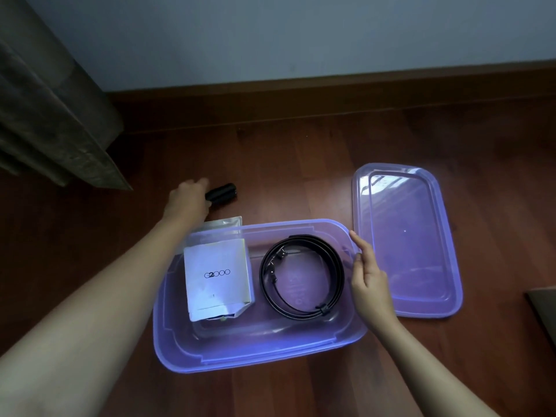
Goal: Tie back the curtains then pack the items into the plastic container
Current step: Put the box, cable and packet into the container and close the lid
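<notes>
A clear purple plastic container [258, 350] sits open on the wooden floor. Inside it lie a white G2000 packet [215, 276] on the left and a coiled black belt [302, 275] on the right. Beyond the container's far left corner lies a black rolled item [224, 194]. My left hand [189, 200] reaches over it, fingers closing around its left end. My right hand [368, 273] rests with fingers apart against the container's right rim. The curtain [51, 109] hangs at the far left.
The container's lid [406, 239] lies flat on the floor to the right of the container. A wall with a dark skirting board runs across the back. A flat brown object [544, 308] shows at the right edge.
</notes>
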Motion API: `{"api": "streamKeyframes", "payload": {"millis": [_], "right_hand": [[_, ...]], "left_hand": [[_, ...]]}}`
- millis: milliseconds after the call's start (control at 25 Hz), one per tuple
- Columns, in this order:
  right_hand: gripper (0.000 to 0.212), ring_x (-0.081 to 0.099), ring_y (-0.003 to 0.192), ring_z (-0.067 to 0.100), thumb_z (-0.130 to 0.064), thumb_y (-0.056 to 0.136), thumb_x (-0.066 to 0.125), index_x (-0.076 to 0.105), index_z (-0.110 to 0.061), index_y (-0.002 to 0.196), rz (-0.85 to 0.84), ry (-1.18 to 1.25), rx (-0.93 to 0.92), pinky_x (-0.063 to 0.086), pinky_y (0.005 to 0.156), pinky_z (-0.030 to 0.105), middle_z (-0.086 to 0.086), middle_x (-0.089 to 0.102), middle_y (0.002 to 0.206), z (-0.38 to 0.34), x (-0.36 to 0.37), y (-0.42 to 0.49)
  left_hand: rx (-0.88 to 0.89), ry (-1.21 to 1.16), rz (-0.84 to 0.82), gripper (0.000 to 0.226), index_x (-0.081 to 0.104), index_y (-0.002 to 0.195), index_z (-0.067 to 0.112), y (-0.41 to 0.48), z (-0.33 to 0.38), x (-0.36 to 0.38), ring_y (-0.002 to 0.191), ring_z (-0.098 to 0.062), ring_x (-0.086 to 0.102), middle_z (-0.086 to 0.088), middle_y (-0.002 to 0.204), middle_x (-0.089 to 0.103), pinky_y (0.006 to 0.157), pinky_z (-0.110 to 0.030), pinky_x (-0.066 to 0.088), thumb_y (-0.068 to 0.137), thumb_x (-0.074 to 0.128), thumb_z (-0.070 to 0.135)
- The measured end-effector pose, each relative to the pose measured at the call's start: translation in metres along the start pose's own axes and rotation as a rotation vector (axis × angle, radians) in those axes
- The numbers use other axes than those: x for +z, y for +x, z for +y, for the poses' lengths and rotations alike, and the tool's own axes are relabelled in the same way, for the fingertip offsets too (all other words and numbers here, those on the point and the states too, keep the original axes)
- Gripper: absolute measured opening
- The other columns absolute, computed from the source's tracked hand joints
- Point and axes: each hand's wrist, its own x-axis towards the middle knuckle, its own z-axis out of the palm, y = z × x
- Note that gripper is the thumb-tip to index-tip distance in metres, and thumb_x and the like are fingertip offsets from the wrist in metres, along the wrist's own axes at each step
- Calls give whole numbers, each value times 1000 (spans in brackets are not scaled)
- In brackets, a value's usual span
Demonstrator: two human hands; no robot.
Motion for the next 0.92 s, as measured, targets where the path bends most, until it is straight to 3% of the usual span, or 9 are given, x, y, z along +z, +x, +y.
{"api": "streamKeyframes", "payload": {"millis": [160,240,320,400,480,600,720,840,920], "right_hand": [[45,38,47,17,-12,99,34,43,-41,132,-2,-2,6,35,52,32,-2,37,49,1,-1,1],[44,37,45,14,-13,99,34,43,-41,132,4,-4,3,34,51,31,-3,36,49,2,-1,1],[43,38,44,12,-14,99,33,44,-39,132,6,-3,-2,33,50,30,-3,36,48,1,-1,1],[41,41,46,11,-19,99,32,44,-39,132,9,7,-7,34,51,30,-3,36,48,2,-1,0],[41,40,47,11,-21,98,31,44,-41,131,12,21,-12,34,51,32,-4,35,48,2,-1,0],[42,38,45,12,-14,99,33,44,-40,131,14,24,-5,35,52,32,-4,36,48,3,-1,1],[42,38,45,11,-15,99,34,44,-39,132,10,15,5,35,52,25,-4,36,48,2,-1,1],[43,37,45,11,-14,99,34,44,-40,132,8,22,5,35,52,26,-4,35,48,0,-1,1],[43,37,46,15,-13,99,34,44,-39,132,6,19,5,35,53,32,-3,36,48,0,-1,1]], "left_hand": [[575,-421,161,18,62,97,9,-40,45,-25,84,-27,57,-10,91,58,74,-32,42,82,60,18],[945,-353,10,19,63,97,12,-69,71,-22,82,-21,57,-8,93,59,70,-29,45,81,56,18],[1072,-44,-141,20,60,101,13,-92,96,-5,88,-28,58,-10,100,58,63,-34,47,81,54,12],[949,362,-339,28,54,113,13,-105,114,11,103,-32,53,-12,112,53,65,-37,40,86,49,8],[850,457,-429,28,54,117,9,-106,121,18,109,-33,52,-14,116,54,67,-37,37,91,45,8],[819,-11,-240,24,65,103,6,-86,112,7,94,-32,63,-15,102,67,75,-36,47,91,50,20],[431,-310,56,25,68,107,7,-43,71,-26,97,-30,65,-16,106,69,84,-35,48,87,54,14],[-164,-50,-295,38,61,119,16,-10,11,-36,112,-33,55,-15,125,58,85,-36,48,82,59,11],[-390,-176,-503,42,58,118,18,-10,-12,-26,108,-33,52,-13,125,51,75,-38,49,78,61,6]]}}
